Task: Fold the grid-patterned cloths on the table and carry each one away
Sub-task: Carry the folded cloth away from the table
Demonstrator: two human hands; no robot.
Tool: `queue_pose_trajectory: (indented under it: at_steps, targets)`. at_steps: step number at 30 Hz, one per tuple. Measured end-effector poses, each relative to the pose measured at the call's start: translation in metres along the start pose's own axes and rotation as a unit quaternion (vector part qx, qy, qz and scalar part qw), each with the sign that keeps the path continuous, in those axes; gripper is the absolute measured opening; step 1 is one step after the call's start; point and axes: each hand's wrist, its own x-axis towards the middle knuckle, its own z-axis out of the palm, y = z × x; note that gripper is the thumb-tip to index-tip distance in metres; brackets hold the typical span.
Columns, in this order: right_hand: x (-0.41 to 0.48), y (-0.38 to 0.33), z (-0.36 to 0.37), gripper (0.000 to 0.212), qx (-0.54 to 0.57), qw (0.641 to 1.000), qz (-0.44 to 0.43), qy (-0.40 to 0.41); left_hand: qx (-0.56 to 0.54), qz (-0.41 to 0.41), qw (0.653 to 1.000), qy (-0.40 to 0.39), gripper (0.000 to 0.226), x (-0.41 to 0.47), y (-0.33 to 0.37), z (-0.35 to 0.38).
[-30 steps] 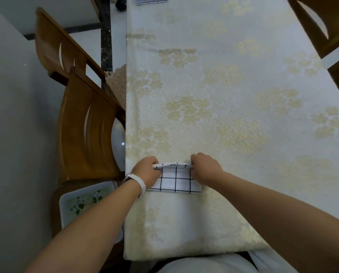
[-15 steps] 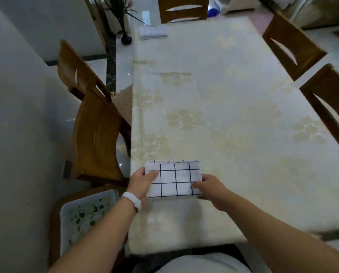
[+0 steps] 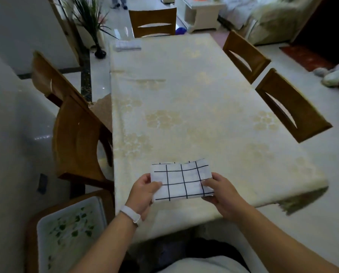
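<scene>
Between left hand [image 3: 143, 192], right hand [image 3: 223, 193] | folded grid cloth [image 3: 182, 181] | both pinching

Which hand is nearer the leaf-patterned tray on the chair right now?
Left. The left hand grips the left edge of the folded cloth, up and right of the tray; the right hand grips the opposite edge, farther off across the cloth.

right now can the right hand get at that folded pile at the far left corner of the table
Probably not. The right hand pinches the grid cloth with the left hand, and the folded pile lies at the far end of the table, the whole tabletop away.
</scene>
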Motion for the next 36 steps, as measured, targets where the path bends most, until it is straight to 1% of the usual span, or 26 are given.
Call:
queue_pose_trajectory:
  at_steps: [2, 7, 9, 12, 15, 19, 24, 29, 36]
  targets:
    - [-0.006, -0.001, -0.011, 0.015, 0.02, 1.0, -0.006, 0.01, 0.016, 0.005, 1.0, -0.015, 0.024, -0.002, -0.002, 0.01]
    - [-0.019, -0.004, -0.043, 0.018, 0.036, 0.999, -0.018, 0.018, 0.039, 0.005, 0.998, -0.04, 0.028, -0.011, 0.001, 0.046]
    - [-0.024, -0.006, -0.059, 0.017, 0.046, 0.998, -0.023, 0.024, 0.053, 0.006, 0.997, -0.05, 0.03, -0.012, 0.001, 0.062]
    - [-0.033, -0.011, -0.088, 0.02, 0.058, 0.997, -0.03, 0.033, 0.073, 0.012, 0.995, -0.063, 0.031, -0.016, 0.003, 0.094]
    - [-0.046, -0.016, -0.127, 0.022, 0.072, 0.995, -0.045, 0.048, 0.092, 0.019, 0.993, -0.074, 0.025, -0.024, 0.001, 0.139]
    - [-0.064, -0.019, -0.192, 0.021, 0.081, 0.991, -0.069, 0.083, 0.123, 0.024, 0.986, -0.109, 0.018, -0.039, -0.009, 0.215]
    - [-0.083, -0.017, -0.282, 0.028, 0.129, 0.98, -0.07, 0.134, 0.144, 0.025, 0.975, -0.166, 0.021, -0.057, -0.026, 0.311]
    - [-0.106, -0.018, -0.357, 0.026, 0.178, 0.967, -0.084, 0.16, 0.151, 0.009, 0.97, -0.19, 0.022, -0.065, -0.049, 0.395]
    - [-0.123, -0.009, -0.438, 0.022, 0.225, 0.945, -0.076, 0.224, 0.194, -0.015, 0.951, -0.242, 0.026, -0.064, -0.078, 0.481]
